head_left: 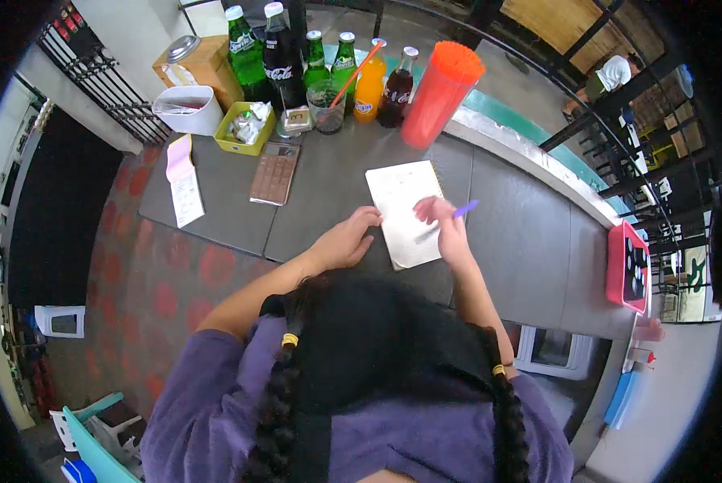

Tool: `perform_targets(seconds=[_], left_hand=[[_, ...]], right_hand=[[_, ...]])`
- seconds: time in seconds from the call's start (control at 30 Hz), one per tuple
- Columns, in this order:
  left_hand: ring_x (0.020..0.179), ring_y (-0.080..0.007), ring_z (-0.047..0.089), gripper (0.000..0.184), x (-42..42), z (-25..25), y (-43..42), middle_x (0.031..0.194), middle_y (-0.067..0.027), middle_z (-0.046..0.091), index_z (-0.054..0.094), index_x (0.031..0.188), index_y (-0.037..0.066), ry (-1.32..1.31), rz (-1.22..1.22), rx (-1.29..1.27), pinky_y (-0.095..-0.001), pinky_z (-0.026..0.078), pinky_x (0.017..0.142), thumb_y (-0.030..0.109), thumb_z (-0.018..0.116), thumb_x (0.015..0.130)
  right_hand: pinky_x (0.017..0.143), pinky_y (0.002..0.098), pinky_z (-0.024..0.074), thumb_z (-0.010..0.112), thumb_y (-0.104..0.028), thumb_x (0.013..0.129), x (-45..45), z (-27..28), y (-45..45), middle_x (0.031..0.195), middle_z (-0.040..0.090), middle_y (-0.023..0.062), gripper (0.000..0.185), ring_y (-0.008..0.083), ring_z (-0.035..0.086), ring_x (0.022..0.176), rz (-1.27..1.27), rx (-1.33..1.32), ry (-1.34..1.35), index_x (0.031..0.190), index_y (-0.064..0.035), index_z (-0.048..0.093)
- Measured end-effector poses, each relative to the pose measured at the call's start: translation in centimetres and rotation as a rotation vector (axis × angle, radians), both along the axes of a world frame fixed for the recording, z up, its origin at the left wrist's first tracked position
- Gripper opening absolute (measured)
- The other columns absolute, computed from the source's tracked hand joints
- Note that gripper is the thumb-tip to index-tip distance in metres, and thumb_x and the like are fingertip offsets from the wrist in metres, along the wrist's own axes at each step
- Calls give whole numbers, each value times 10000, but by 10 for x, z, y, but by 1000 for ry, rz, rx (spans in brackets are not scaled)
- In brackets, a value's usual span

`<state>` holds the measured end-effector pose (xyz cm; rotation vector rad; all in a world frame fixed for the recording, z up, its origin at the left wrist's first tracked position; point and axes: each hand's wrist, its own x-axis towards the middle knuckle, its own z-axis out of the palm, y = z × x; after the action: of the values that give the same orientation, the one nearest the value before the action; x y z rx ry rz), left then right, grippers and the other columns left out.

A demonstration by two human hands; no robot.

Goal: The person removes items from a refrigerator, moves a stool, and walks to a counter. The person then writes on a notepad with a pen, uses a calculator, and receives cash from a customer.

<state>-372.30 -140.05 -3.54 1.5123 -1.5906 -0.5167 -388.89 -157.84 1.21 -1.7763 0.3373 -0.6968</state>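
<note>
A spiral notebook [403, 181] with lined white pages lies on the dark table. My right hand [448, 229] is over its right side, fingers closed around a purple pen [465, 208] whose end sticks out to the right. Some handwriting shows faintly near the top of the page. At the notebook's left edge rests my left hand [346, 240], loosely bent, thumb apart from the fingers, holding nothing. A brown calculator [275, 173] lies farther left, beyond it a receipt pad [185, 181] with a pink sheet folded up.
Along the back stand several soda bottles [280, 60], a glass [326, 113] with an orange straw, and a tall red container [443, 97]. A yellow-green basket [244, 133] and white bin [188, 111] are back left. A pink tray [627, 266] sits right. Another person [610, 76] is outside.
</note>
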Motion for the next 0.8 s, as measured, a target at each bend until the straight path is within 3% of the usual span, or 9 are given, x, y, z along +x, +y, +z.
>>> perform_targets(seconds=[0.1,0.2,0.33,0.37,0.47,0.5,0.6,0.63,0.8], left_hand=[[1152,-398,525,331,1,-2,-3,1263,-189,472,439,1147,31,7,-2,-17,-426,452,961,-31,550,841],[1137,-400,530,310,0,-2,-3,1250,-193,480,445,1130,26,11,3,6,-427,454,956,-25,546,841],[1083,-405,534,312,3,2,-5,1211,-194,488,457,1120,24,-8,-7,-9,-439,456,914,-4,550,823],[1058,-407,535,317,3,-1,-6,1193,-192,491,461,1118,25,-11,-3,-36,-443,456,895,5,553,815],[1046,-406,536,308,5,-2,-7,1179,-189,492,458,1104,22,-10,-13,-21,-443,459,890,19,561,813],[1041,-406,538,307,6,-1,-7,1178,-189,492,455,1103,21,-25,-17,-31,-443,461,888,23,563,815],[1063,-403,532,313,6,-3,-7,1190,-192,490,449,1106,14,-43,-30,-17,-437,457,910,29,571,818],[1095,-399,522,320,7,-5,-8,1203,-193,488,448,1112,9,-33,-35,12,-430,450,936,26,574,818],[1133,-396,509,327,7,-4,-8,1221,-197,480,450,1113,5,-42,-35,63,-421,442,967,44,591,820]], right_hand=[[536,237,381,409,-346,1027,15,-34,-38,723,595,23,386,92,541,638,18,369,-63,916,-33,606],[539,202,381,418,-383,1028,49,-41,-24,749,615,28,394,82,539,639,-130,333,-6,936,-41,593],[564,225,420,649,-182,925,77,-41,-14,770,631,42,158,68,537,637,-135,-65,57,909,-28,620],[551,222,394,702,-133,876,82,-46,-13,702,598,18,170,48,511,622,-135,72,37,774,-49,595],[538,230,371,698,-146,880,81,-56,-14,623,547,-7,288,37,479,597,-194,174,123,670,-69,517],[520,247,320,686,-117,876,85,-59,-12,565,441,-42,387,33,399,570,-266,49,50,606,-85,411],[518,256,281,653,-75,879,84,-65,-12,575,376,-53,384,42,334,574,-271,15,-27,606,-83,384],[582,292,351,647,-79,851,82,-70,-16,597,437,22,321,110,404,615,-279,47,41,631,-24,420],[574,316,348,641,-67,830,82,-77,-19,600,430,48,297,137,406,609,-264,-15,38,637,-20,420]])
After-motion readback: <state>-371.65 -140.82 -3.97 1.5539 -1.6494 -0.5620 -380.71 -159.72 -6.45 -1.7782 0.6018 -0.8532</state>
